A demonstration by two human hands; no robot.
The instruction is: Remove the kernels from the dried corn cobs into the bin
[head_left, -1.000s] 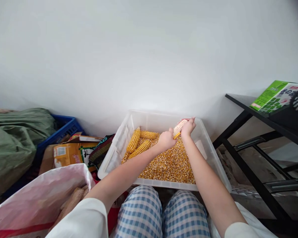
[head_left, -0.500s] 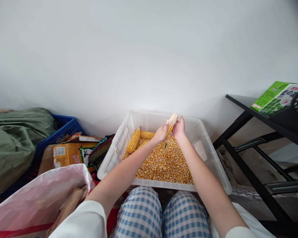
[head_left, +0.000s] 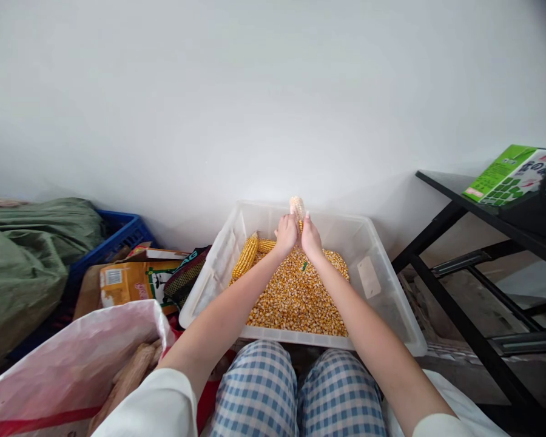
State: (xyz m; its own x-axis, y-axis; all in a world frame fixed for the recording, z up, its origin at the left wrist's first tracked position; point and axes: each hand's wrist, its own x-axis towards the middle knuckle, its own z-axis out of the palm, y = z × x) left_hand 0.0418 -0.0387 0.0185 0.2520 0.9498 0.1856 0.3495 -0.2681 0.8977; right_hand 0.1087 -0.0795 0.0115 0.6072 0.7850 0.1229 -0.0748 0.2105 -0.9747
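Note:
Between my two hands stands a corn cob (head_left: 296,206), nearly upright, its top bare and pale with yellow kernels lower down. My left hand (head_left: 287,232) is closed around its left side. Against the right side presses my right hand (head_left: 310,237), thumb up along the cob. Both hands are over a translucent plastic bin (head_left: 346,230), whose floor is covered with loose corn kernels (head_left: 295,297). Inside at the left lie a full ear of corn (head_left: 246,256) and another ear (head_left: 266,245), partly hidden by my left hand. A small green scrap (head_left: 304,266) rests on the kernels.
Left of the bin are an open white sack (head_left: 73,358) holding brownish cobs, an orange package (head_left: 122,284), and a blue crate (head_left: 122,233) under green cloth (head_left: 36,249). A black metal frame (head_left: 464,315) with a green box (head_left: 505,173) stands right. A white wall rises behind.
Both hands have shifted left and slightly up with the corn cob. It has turned from a rightward lean to nearly upright, and the hands are closer together.

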